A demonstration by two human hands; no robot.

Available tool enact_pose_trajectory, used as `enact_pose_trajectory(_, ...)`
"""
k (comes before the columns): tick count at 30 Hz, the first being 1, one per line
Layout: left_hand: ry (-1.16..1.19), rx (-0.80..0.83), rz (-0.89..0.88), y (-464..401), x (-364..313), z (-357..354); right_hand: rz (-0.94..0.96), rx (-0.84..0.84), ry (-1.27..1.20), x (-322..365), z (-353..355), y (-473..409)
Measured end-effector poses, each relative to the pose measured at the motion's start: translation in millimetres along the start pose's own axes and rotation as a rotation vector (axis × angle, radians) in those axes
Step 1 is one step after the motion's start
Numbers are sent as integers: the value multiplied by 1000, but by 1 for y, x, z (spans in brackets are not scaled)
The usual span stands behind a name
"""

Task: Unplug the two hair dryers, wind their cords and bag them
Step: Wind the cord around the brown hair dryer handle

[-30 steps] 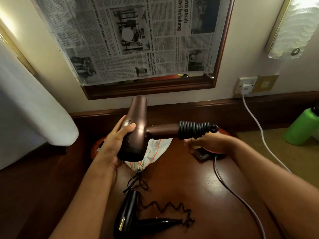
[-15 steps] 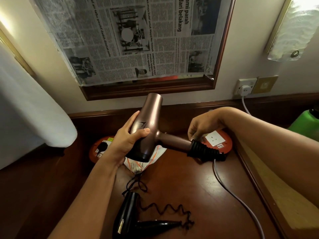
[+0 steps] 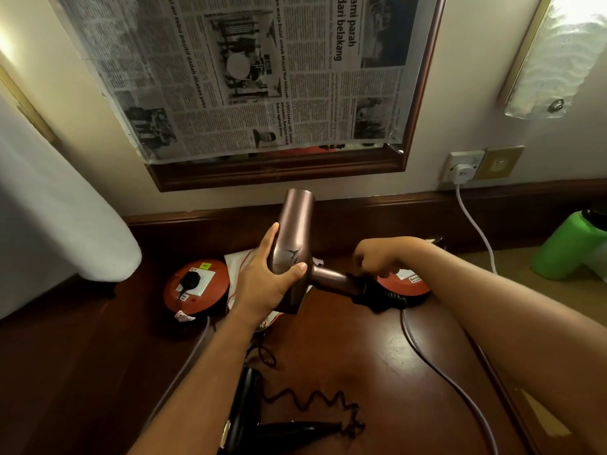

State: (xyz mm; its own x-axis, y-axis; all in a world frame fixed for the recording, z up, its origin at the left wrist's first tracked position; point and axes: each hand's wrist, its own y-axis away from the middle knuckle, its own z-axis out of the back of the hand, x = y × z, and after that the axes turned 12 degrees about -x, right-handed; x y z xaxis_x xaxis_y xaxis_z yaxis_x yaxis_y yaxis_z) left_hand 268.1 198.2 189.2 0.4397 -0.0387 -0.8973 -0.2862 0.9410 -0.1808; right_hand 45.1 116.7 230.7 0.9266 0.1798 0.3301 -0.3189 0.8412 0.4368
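Two hair dryers are seen: a bronze hair dryer (image 3: pixel 295 244), gripped by its body in the left hand (image 3: pixel 267 284) above the worktop (image 3: pixel 361 356), and a black hair dryer (image 3: pixel 243 418) lying at 6 o'clock with its coiled cord (image 3: pixel 315 402) loose. Since half a second ago, the right hand (image 3: pixel 381 257) has been brought onto the wound black cord (image 3: pixel 381 293) at the handle's end, fingers curled on it. Two orange socket reels are counted, a left reel (image 3: pixel 197 284) now fully in view and a right reel (image 3: pixel 407 282) now mostly hidden. One white bag (image 3: pixel 236 261) lies behind the left hand.
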Motion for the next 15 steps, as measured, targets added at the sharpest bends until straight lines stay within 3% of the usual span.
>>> enact_pose_trajectory(6, -78, -76, -46, 9, 9, -19, -96, -60, -229, -14, -5, 2)
enact_pose_trajectory(15, -19, -185, -6, 18, 30, -40, -351, -372, -723, -31, -52, -1)
